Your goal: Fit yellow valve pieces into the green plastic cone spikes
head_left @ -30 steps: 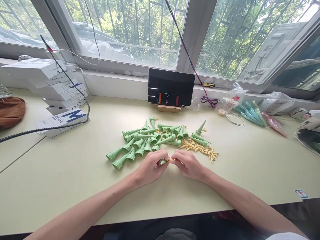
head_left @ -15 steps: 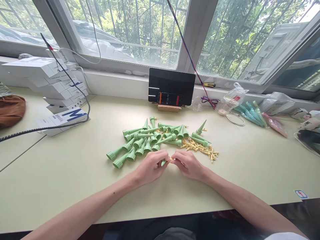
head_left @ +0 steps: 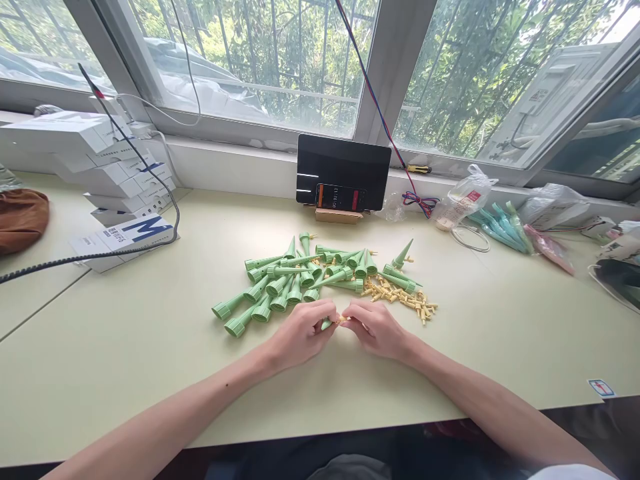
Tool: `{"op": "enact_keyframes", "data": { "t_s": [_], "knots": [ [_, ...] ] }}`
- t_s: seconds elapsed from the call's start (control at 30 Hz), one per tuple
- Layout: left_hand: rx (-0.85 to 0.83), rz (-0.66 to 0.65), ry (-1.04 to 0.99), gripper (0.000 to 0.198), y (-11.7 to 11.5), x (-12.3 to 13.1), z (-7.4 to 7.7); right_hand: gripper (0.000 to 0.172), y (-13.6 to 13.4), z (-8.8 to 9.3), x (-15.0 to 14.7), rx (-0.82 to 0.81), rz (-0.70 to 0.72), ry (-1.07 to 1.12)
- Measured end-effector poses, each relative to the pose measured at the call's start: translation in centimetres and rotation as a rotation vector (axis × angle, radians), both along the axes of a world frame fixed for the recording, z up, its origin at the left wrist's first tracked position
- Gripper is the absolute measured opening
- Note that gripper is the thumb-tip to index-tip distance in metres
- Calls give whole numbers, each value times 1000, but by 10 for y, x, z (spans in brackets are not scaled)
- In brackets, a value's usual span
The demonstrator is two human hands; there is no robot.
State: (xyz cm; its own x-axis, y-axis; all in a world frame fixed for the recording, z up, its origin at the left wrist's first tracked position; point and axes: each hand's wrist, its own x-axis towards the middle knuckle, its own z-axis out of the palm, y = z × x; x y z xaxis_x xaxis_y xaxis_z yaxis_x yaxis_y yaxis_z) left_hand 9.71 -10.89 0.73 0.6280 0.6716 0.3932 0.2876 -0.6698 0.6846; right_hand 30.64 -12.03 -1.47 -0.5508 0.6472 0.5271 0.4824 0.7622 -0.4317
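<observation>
My left hand (head_left: 300, 333) is closed round a green plastic cone (head_left: 327, 324), of which only a short end shows between the fingers. My right hand (head_left: 377, 328) pinches a small yellow piece (head_left: 342, 320) against that cone's end. Both hands rest on the pale table (head_left: 125, 347), fingertips almost touching. Just behind them lies a heap of green cones (head_left: 295, 277), and to its right a scatter of small yellow pieces (head_left: 400, 297).
A black tablet (head_left: 343, 167) with a phone (head_left: 340, 197) leaning on it stands at the window sill. White boxes (head_left: 100, 167) are stacked at the left, with a black cable (head_left: 90, 257) across them. Plastic bags and teal cones (head_left: 500, 227) lie at the right.
</observation>
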Motion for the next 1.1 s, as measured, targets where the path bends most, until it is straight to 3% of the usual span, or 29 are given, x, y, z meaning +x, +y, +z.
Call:
{"op": "enact_keyframes", "data": {
  "t_s": [1.1],
  "knots": [
    [97,53,55,17,-2,1,-8,23,0,1,0,-16,-14,-23]
  ]
}}
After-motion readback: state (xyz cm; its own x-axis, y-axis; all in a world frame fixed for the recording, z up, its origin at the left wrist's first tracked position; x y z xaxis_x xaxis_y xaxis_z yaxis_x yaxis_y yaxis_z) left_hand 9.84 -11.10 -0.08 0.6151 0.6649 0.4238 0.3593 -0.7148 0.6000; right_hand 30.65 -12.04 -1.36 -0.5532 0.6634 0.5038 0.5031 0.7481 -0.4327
